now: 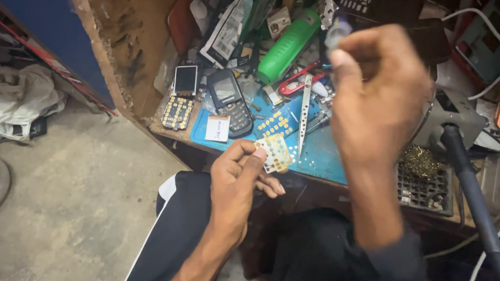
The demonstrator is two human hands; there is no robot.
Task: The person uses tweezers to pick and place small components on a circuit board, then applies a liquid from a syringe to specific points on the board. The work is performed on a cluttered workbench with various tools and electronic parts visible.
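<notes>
The left hand (236, 178) is pinching a thin pale sheet with yellow dots (275, 153) over the front edge of the bench (321, 159), while the right hand (375, 91), curled shut on something small I cannot make out, is hovering higher up, just right of it.

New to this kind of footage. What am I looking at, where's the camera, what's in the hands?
One view, from a camera worn on the person's head, looking down at their own lap and a cluttered bench. No machine: two bare hands. The left hand pinches a pale keypad sheet dotted with small contacts. The right hand is raised, fingers closed on something small and blurred; I cannot tell what. On the blue mat lie tweezers, a dark phone and a white card. A green cylinder lies behind.
</notes>
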